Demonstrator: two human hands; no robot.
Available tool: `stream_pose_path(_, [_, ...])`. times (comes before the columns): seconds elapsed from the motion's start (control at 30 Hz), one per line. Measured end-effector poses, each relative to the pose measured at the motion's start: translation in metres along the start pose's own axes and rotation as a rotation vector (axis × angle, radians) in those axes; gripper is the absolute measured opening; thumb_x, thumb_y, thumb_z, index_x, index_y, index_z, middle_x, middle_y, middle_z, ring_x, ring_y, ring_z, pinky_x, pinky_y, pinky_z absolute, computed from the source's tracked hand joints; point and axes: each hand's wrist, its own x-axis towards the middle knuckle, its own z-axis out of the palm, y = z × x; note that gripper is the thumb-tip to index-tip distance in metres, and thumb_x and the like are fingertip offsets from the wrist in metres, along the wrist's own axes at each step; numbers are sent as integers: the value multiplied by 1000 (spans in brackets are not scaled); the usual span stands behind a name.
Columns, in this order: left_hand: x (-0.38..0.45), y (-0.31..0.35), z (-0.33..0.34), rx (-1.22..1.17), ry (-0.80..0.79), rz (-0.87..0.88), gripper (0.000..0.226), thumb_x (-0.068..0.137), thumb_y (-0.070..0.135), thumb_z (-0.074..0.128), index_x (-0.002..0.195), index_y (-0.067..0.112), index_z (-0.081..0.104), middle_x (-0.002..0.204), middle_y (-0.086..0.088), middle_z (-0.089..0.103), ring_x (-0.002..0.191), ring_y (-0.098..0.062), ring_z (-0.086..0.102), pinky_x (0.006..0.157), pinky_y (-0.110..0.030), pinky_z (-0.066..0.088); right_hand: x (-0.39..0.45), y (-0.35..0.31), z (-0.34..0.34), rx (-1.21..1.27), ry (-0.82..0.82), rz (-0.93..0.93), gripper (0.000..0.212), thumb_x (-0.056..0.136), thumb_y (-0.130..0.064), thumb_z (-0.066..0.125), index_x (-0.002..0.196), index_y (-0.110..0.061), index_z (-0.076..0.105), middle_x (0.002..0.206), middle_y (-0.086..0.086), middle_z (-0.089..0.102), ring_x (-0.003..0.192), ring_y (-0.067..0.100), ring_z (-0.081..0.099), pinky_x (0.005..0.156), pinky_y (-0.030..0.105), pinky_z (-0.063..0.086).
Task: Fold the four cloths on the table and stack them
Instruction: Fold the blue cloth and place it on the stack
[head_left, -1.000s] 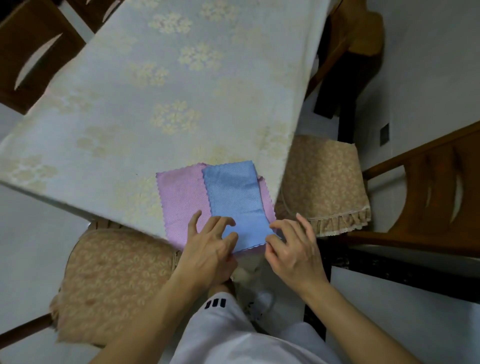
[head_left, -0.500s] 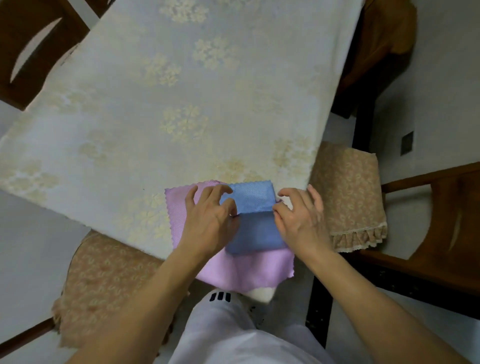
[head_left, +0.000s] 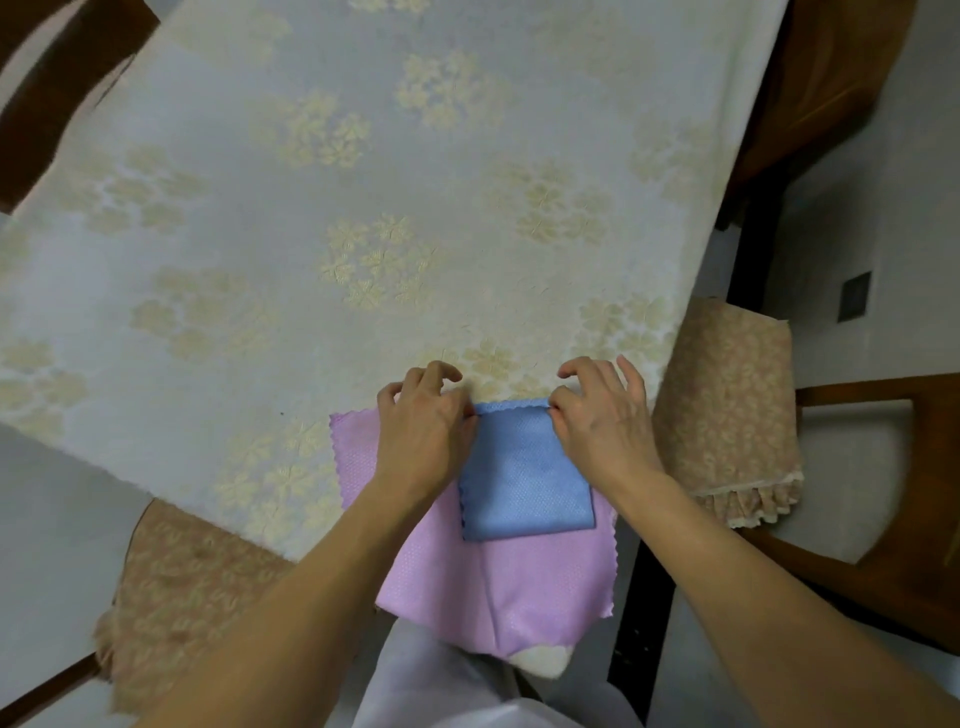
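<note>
Where chair cushions flank tablecloth

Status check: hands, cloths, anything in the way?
Both hands, left and right, pinch blue cloth far corners. Blue folded atop pink cloth. Nothing blocking.

Table covered with a pale tablecloth, cream flower clusters woven in. Dark wooden chairs around it: one at upper left, one at upper right, one at right. Two stools with tan floral covers: one at right with a frilled hem, one at lower left. Floor light grey. Small dark square low on the right wall. Light soft, even.
</note>
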Motion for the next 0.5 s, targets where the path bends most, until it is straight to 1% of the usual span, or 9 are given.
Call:
stream_pose_path(0.1, [8,-2,2,28,-27,-4,10,88,30,66,91,22,72,125,0,58,113,-23,52,96,-45,37,6,0,4,-6,-26,10,4,79,-15,77,78,-16,73,110,3,61,103,24,58,113,50,23])
stream_pose_path(0.23, [14,-5,4,51,-26,-5,12,89,31,66,90,21,72,124,0,59,111,-23,53,95,-45,37,10,1,8,-10,-53,26,3,80,-18,77,80,-17,74,109,1,60,103,22,58,114,47,20])
stream_pose_path(0.5, [23,-8,10,65,-13,-12,15,91,34,63,91,21,72,122,1,60,110,-22,52,96,-44,36,13,3,15,22,-40,77,4,81,-19,77,82,-17,73,106,1,61,99,21,58,112,45,24])
